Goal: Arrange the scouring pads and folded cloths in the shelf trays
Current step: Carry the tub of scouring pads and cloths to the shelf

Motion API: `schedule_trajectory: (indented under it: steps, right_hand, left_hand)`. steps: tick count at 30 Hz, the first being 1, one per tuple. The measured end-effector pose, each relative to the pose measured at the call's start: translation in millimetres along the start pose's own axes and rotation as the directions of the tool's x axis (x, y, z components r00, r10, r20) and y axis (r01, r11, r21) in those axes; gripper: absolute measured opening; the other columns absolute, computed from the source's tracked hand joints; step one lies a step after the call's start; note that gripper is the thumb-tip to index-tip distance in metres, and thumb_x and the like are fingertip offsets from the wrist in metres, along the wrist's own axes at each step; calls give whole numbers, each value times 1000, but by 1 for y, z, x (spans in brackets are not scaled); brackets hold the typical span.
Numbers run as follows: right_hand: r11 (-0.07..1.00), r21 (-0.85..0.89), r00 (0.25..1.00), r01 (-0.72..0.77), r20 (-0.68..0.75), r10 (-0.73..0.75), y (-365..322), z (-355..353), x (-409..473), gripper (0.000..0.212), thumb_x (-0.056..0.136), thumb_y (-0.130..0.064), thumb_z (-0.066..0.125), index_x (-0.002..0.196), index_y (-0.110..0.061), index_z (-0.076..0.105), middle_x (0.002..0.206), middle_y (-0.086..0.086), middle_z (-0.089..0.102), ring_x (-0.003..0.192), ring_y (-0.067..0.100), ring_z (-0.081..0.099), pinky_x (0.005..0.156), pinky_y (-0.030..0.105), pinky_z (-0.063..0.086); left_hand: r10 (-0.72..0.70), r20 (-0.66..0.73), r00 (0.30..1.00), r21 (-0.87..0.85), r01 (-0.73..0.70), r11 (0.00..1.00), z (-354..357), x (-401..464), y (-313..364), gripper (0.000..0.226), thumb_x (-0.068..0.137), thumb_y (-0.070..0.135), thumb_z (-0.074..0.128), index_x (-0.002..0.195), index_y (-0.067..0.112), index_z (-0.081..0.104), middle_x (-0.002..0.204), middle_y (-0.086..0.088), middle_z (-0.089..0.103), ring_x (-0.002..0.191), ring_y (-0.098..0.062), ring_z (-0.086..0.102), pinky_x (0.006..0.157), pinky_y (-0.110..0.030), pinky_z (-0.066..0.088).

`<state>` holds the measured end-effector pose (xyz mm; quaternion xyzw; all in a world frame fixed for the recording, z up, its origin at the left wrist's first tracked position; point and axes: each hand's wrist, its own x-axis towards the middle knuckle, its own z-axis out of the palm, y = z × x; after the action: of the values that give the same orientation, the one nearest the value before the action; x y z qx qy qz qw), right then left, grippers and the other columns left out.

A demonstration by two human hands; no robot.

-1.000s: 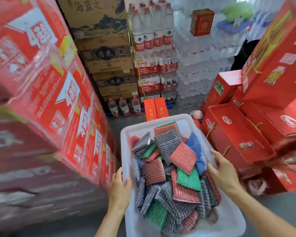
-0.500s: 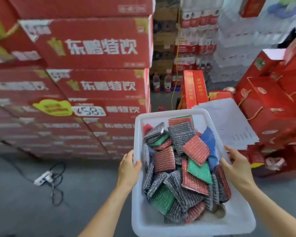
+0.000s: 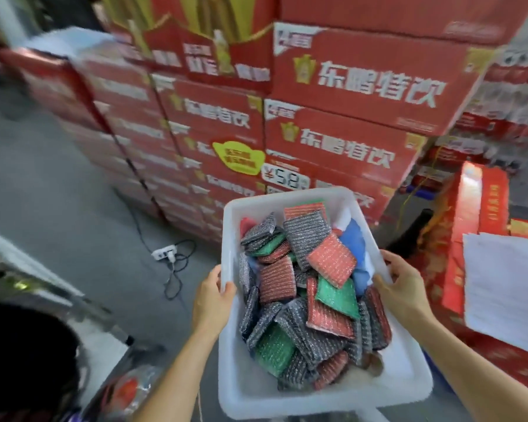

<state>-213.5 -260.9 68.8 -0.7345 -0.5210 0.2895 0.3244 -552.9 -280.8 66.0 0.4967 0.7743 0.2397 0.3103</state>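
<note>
Meanwhile, the person carries the white plastic tray (image 3: 323, 397) with both hands, and the surroundings have swung round it: a second ago stacked water bottles and open red gift boxes lay ahead, and now a wall of red drink cartons (image 3: 342, 138) fills the view beyond the tray's far rim. Out to the left of the grip a white power strip (image 3: 164, 253) lies on the grey floor with its cable looped beside it.

The left hand (image 3: 211, 303) clamps the tray's left wall, thumb hooked over the rim to the inside and fingers out of sight beneath. Between the two hands lies the load: a loose heap of red, green and grey scouring pads (image 3: 311, 300), with blue folded cloths (image 3: 354, 242) tucked against the right wall, just ahead of the right thumb. The right hand (image 3: 404, 289) grips the opposite rim the same way, fingers curled round the edge. Beyond it, a white sheet of paper (image 3: 506, 287) rests on red boxes.

The heap has kept its arrangement through the turn, so nothing is sorted yet; this looks like transport toward the shelves, which are not in view.
</note>
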Motion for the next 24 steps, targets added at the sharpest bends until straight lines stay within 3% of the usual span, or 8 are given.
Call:
schedule_trajectory:
  steps: [3, 5, 8, 10, 12, 17, 21, 24]
  right_hand:
    - [998, -13, 995, 69, 75, -67, -35, 38, 20, 47, 80, -8, 64, 125, -20, 59, 97, -2, 68, 86, 20, 61, 77, 37, 51]
    - [994, 3, 986, 110, 126, -110, -60, 63, 34, 47, 80, -8, 63, 126, -20, 59, 102, -3, 68, 88, 18, 61, 78, 36, 50]
    - [984, 23, 964, 178, 198, -179, -101, 103, 58, 44, 81, -7, 62, 123, -21, 61, 104, -5, 68, 91, 18, 63, 78, 36, 51]
    - [974, 33, 941, 226, 253, -227, -129, 132, 79, 42, 81, -8, 62, 120, -23, 61, 95, -5, 69, 83, 19, 65, 72, 38, 53]
    - [956, 60, 909, 288, 298, -292, -159, 166, 104, 41, 83, -10, 62, 120, -26, 60, 95, -5, 70, 80, 17, 66, 72, 38, 54]
    - [901, 176, 817, 396, 380, -434, -237, 254, 163, 29, 87, -17, 63, 111, -34, 61, 93, -9, 68, 82, 16, 64, 73, 41, 54]
    - [878, 224, 746, 422, 465, -477, -304, 322, 205, 33, 88, -18, 63, 117, -32, 59, 90, -9, 68, 76, 17, 66, 68, 42, 52]
    - [850, 242, 678, 468, 518, -521, -357, 371, 233, 39, 87, -14, 64, 125, -26, 59, 96, -8, 69, 80, 16, 67, 71, 43, 54]
  left_hand:
    - [-74, -81, 994, -82, 67, 994, -33, 9, -17, 48, 94, 20, 50, 142, 15, 45, 121, -21, 61, 107, -40, 59, 90, -48, 48]
    - [-105, -137, 985, -117, 89, 989, -54, 18, -27, 47, 95, 17, 50, 141, 13, 46, 127, -14, 61, 107, -32, 60, 92, -42, 48]
    - [-151, -226, 963, -142, 121, 983, -85, 40, -43, 45, 95, 16, 52, 139, 10, 47, 130, -9, 59, 108, -21, 57, 94, -35, 45]
    - [-179, -284, 942, -153, 140, 978, -104, 58, -50, 44, 96, 14, 53, 138, 8, 48, 128, -6, 58, 105, -15, 56, 91, -29, 43]
    - [-197, -339, 920, -180, 142, 973, -122, 81, -59, 38, 94, 12, 53, 133, 10, 54, 121, -3, 62, 102, -16, 59, 88, -29, 44]
    - [-299, -470, 831, -228, 213, 950, -170, 144, -80, 27, 89, 9, 58, 114, 16, 64, 98, 7, 64, 88, -16, 61, 74, -26, 39]
    - [-395, -535, 747, -287, 279, 916, -209, 195, -92, 29, 88, 10, 58, 116, 15, 64, 102, 5, 66, 87, -16, 61, 73, -25, 37]
    - [-483, -558, 674, -343, 343, 875, -235, 226, -100, 39, 91, 13, 56, 130, 10, 56, 113, -4, 63, 96, -19, 56, 81, -28, 40]
